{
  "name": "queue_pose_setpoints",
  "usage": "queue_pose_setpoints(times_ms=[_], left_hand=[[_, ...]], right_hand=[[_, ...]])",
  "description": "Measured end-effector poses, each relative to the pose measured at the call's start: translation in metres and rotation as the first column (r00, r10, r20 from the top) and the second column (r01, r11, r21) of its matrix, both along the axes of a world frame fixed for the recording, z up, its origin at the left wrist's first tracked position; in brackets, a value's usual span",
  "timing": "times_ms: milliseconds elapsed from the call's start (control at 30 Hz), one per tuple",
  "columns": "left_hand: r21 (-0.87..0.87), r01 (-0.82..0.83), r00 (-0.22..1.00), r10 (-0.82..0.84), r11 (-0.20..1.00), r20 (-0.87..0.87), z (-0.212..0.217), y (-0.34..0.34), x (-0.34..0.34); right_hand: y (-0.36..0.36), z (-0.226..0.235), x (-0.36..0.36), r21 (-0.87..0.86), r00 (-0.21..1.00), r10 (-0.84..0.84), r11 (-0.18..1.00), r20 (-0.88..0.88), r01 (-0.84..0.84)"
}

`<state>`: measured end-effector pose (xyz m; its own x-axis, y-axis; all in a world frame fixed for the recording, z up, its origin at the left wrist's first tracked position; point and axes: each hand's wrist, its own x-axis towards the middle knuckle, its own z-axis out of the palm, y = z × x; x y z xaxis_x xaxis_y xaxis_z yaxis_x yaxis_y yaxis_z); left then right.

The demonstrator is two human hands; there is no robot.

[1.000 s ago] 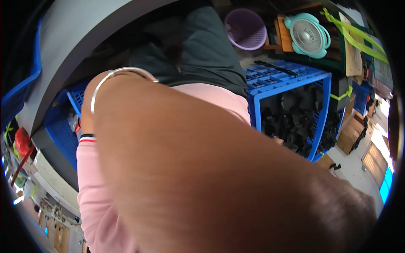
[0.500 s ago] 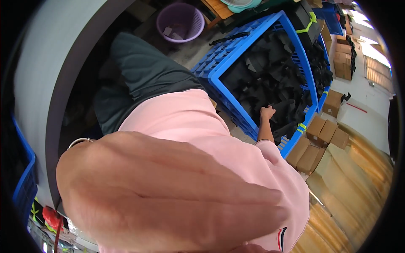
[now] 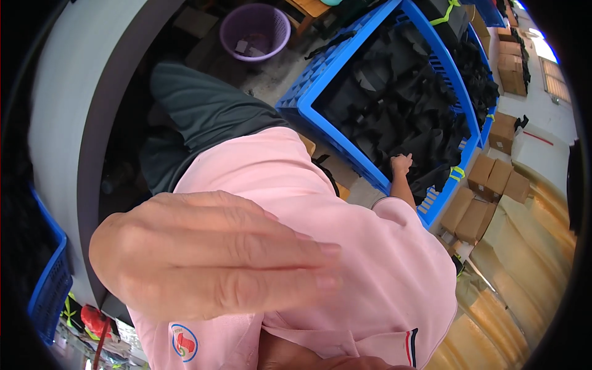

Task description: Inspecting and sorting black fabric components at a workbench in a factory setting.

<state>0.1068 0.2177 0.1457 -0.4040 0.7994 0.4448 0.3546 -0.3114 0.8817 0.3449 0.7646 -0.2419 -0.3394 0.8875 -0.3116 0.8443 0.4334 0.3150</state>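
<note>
Black pieces [image 3: 407, 102]: lying heaped in a blue crate [image 3: 333, 132], upper right of the head view. Reaching in at right of centre with the right hand [image 3: 402, 164], too small to tell whether grasping any; stretching out the left hand [image 3: 197, 262], unclenched, at lower left.

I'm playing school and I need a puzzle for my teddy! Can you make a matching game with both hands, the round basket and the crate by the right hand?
Things:
1. Left hand
2. Right hand
3. Round basket
4. Crate by the right hand

Matches:
A. Blue
B. By the black pieces
C. Purple
D. Big and close, in front of the pink shirt

Right pairs: 1-D, 2-B, 3-C, 4-A
</note>
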Motion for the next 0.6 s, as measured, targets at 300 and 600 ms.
queue_pose_setpoints(times_ms=[300,600], left_hand=[[0.002,0.085,0.996,-0.085,0.996,0.02,-0.028,0.011,-0.006],[0.001,0.122,0.992,-0.122,0.993,0.018,-0.035,0.003,-0.015]], right_hand=[[0.021,0.008,0.022,0.036,0.98,0.188,0.982,-0.064,-0.186],[0.055,-0.009,0.02,-0.406,0.926,0.363,0.865,0.103,-0.294]])
